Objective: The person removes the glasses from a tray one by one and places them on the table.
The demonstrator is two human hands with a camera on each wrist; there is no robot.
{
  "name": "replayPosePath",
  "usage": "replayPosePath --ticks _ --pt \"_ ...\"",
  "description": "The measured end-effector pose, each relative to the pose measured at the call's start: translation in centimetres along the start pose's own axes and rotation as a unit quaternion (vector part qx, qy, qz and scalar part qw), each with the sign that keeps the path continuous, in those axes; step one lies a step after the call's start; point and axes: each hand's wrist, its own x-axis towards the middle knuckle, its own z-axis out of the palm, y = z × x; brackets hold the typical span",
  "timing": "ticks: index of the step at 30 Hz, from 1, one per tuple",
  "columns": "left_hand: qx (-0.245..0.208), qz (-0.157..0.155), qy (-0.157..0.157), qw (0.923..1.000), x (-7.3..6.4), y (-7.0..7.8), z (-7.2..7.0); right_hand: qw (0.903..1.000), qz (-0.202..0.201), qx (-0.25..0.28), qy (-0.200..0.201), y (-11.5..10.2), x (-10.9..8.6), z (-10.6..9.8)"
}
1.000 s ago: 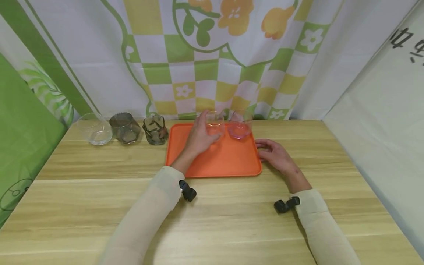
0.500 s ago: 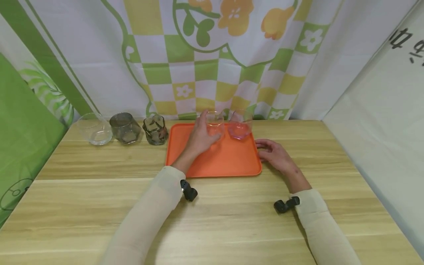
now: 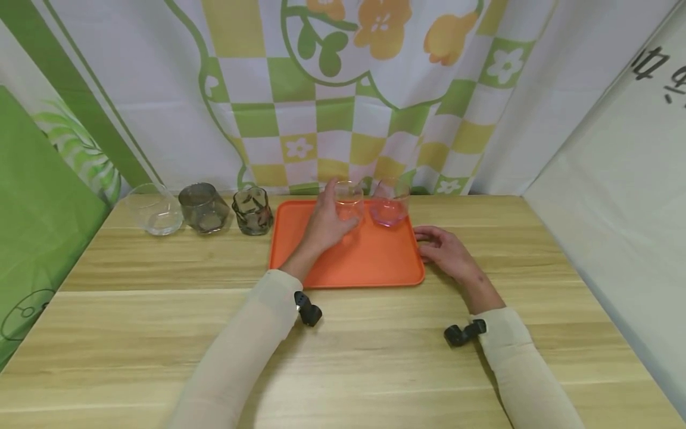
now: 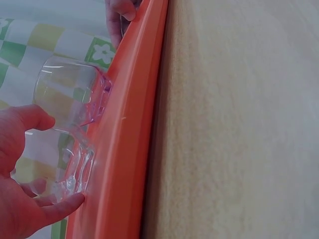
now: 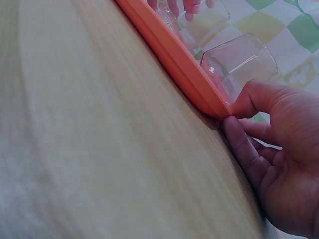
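Observation:
An orange tray (image 3: 370,262) lies on the wooden table, bearing two glasses along its far side. My left hand (image 3: 323,225) holds the clear glass (image 3: 351,201) from its left, thumb and fingers round it. In the left wrist view that clear glass (image 4: 79,172) stands with its thick base at the tray surface. Just right of it is a glass with a pink-tinted base (image 3: 389,211), which neither hand holds. At the tray's right edge, my right hand (image 3: 447,255) pinches the rim. The right wrist view shows the thumb and a finger of this hand (image 5: 294,154) at the tray's corner.
Left of the tray stand three more glasses in a row: a dark faceted one (image 3: 252,211), a smoky grey one (image 3: 203,208) and a clear rounded bowl-like one (image 3: 155,210). A patterned curtain (image 3: 332,113) hangs right behind the table (image 3: 375,357).

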Motion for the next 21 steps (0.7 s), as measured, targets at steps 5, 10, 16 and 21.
replayPosePath --ticks 5,10,16,21 --pt "-0.003 -0.003 0.0 1.0 -0.06 0.11 -0.02 1.0 0.0 -0.002 -0.002 -0.03 -0.04 -0.05" --pt "-0.001 0.0 0.005 1.0 -0.05 0.13 0.04 1.0 0.0 -0.006 -0.002 -0.04 -0.12 -0.11" --pt "-0.018 0.001 0.012 0.9998 -0.03 0.09 0.12 1.0 0.0 -0.008 -0.002 -0.05 -0.16 -0.07" --pt "-0.056 0.003 0.013 0.9983 0.0 -0.06 0.12 1.0 -0.001 -0.002 -0.003 -0.02 -0.16 -0.03"
